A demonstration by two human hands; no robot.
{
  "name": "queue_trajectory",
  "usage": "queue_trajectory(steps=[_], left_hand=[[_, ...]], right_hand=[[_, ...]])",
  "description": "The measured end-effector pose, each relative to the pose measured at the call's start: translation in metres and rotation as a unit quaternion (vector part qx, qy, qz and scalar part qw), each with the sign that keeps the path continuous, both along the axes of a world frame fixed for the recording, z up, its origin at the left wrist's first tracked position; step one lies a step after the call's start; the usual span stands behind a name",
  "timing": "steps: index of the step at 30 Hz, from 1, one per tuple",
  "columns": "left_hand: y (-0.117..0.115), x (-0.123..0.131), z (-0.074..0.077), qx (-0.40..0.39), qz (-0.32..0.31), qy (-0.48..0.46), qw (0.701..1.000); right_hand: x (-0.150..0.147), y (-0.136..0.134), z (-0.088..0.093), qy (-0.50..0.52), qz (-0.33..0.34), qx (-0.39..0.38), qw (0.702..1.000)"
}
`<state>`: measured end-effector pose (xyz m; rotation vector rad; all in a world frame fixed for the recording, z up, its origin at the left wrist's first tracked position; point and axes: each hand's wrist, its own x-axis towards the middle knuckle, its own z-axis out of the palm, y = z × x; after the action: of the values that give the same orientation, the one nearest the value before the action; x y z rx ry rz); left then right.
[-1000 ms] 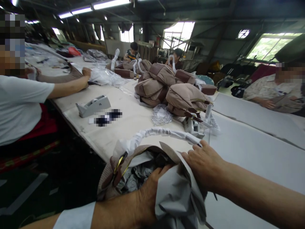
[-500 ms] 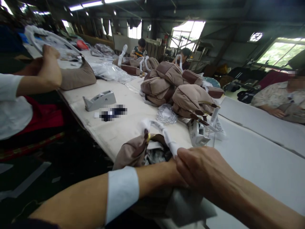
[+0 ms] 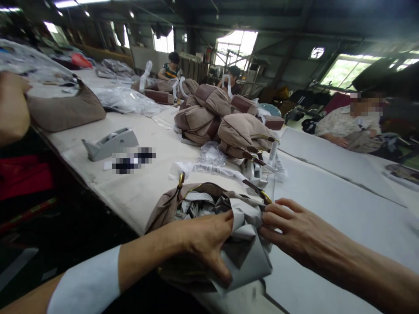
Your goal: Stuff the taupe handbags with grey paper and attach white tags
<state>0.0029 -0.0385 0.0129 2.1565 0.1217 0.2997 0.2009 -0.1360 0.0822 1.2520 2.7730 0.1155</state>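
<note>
Brown handbag (image 3: 166,205) on near tabletop (image 3: 144,192), left hand (image 3: 203,244) grip clamped on grey paper (image 3: 245,253), right hand (image 3: 291,231) touching it, grip unclear

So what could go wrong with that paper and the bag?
The grey paper, gripped by the left hand and pinched by the right hand, might tear. It could also snag on the zipper. The bag sits near the edge of the table, so it might slip off.

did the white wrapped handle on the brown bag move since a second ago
Yes. The white paper-wrapped handle lies lower now, dropped from its upright arch toward the cream tabletop that carries the grey tape dispenser.
</note>
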Motion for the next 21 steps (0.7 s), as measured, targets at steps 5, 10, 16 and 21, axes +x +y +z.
queue_trajectory(steps=[5, 10, 16, 21], left_hand=[[-0.017, 0.015, -0.022, -0.015, 0.169, -0.019, 0.985], [-0.013, 0.024, -0.033, -0.088, 0.227, -0.041, 0.969], [-0.009, 0.023, -0.028, -0.139, 0.218, -0.05, 0.965], [-0.009, 0.002, -0.006, -0.112, 0.063, 0.009, 0.992]], right_hand=[[-0.001, 0.005, 0.006, -0.017, -0.014, -0.026, 0.999], [0.003, 0.002, 0.005, -0.065, 0.002, 0.008, 0.998], [-0.011, 0.014, -0.001, -0.145, 0.089, 0.07, 0.983], [-0.027, 0.011, 0.0, -0.225, 0.105, -0.011, 0.969]])
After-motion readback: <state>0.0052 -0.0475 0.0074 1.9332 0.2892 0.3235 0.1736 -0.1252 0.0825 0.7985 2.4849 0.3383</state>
